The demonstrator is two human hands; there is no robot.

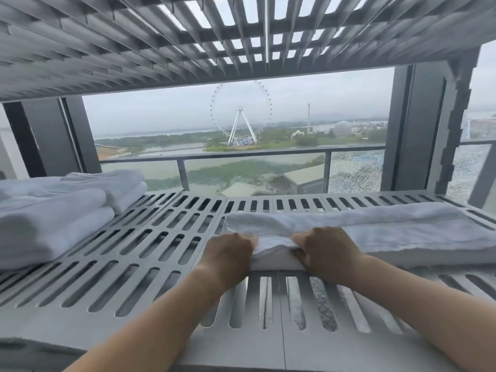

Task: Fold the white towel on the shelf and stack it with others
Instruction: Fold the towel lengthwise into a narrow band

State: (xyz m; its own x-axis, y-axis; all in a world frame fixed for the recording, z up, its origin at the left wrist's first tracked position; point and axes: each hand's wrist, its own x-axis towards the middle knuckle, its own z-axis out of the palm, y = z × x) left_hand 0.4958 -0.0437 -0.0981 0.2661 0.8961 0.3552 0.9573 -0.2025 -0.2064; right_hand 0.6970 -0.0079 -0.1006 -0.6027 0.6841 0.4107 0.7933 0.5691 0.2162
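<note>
While the white towel (375, 232) lies on the shelf (150, 253), its left end is gripped by both closed hands, left hand (228, 253) and right hand (324, 253). Soft and floppy, it is best held by its edges.

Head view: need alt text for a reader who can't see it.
Both hands, left hand and right hand, grip the left end of a long, partly folded white towel on a slotted grey shelf. Folded towels are stacked at the shelf's left; a Ferris wheel shows through the window.
</note>
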